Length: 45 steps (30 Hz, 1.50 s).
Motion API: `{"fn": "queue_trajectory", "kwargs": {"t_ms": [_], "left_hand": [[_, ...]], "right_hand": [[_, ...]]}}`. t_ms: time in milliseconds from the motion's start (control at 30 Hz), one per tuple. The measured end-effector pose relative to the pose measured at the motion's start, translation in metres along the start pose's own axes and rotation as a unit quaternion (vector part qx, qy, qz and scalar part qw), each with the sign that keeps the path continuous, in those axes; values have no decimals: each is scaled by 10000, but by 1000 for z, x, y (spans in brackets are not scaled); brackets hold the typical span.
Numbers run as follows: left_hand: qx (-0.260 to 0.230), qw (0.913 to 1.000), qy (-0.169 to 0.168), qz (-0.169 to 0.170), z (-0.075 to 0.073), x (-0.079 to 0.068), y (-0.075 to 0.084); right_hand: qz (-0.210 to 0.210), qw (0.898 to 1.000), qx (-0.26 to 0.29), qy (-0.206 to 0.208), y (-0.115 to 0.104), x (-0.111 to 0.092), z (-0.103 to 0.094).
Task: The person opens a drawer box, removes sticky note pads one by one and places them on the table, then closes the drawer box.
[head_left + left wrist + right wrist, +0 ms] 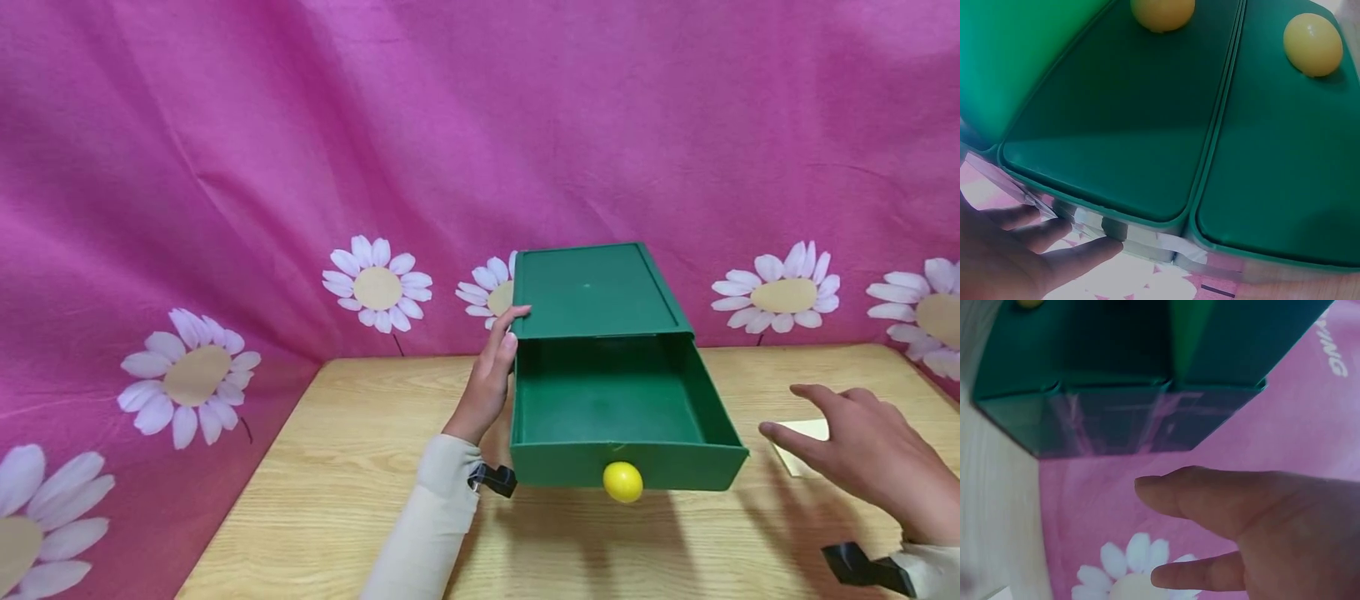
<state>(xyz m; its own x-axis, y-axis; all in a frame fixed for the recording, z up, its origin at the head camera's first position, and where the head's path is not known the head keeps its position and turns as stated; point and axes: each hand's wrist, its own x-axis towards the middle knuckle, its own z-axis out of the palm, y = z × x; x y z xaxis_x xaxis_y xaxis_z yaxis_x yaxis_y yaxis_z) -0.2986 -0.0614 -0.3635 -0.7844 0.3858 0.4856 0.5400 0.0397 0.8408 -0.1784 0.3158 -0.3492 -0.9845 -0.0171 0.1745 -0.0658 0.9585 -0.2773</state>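
Observation:
A green plastic drawer cabinet [592, 292] stands on the table, its top drawer [675, 467] pulled out and bare inside. On that drawer's front is a round yellow knob [622, 482]. My left hand [483, 387] rests against the cabinet's left side, fingers extended along it near the top edge. In the left wrist view, two closed drawer fronts [1116, 125] with yellow knobs [1313, 45] show beside the fingers. My right hand [873, 442] hovers to the right of the cabinet, thumb and fingers spread, holding nothing. Beneath it lies a pale yellow paper square [797, 467], partly hidden by the thumb.
The light wood table [360, 450] runs back to a pink cloth [450, 125] printed with white daisies. This cloth hangs behind the cabinet and along the left side. The pulled-out drawer juts toward me between my hands.

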Motion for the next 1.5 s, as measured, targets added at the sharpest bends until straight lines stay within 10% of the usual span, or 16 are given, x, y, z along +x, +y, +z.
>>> {"fn": "queue_trajectory", "kwargs": {"t_ms": [1033,1500], "left_hand": [[-23,10000,28,85,1,1,0],[-1,9998,60,179,1,0,-2]], "right_hand": [[-740,9747,1316,1647,-73,-40,-37],[-2114,9350,1377,2493,-116,-64,-44]]}}
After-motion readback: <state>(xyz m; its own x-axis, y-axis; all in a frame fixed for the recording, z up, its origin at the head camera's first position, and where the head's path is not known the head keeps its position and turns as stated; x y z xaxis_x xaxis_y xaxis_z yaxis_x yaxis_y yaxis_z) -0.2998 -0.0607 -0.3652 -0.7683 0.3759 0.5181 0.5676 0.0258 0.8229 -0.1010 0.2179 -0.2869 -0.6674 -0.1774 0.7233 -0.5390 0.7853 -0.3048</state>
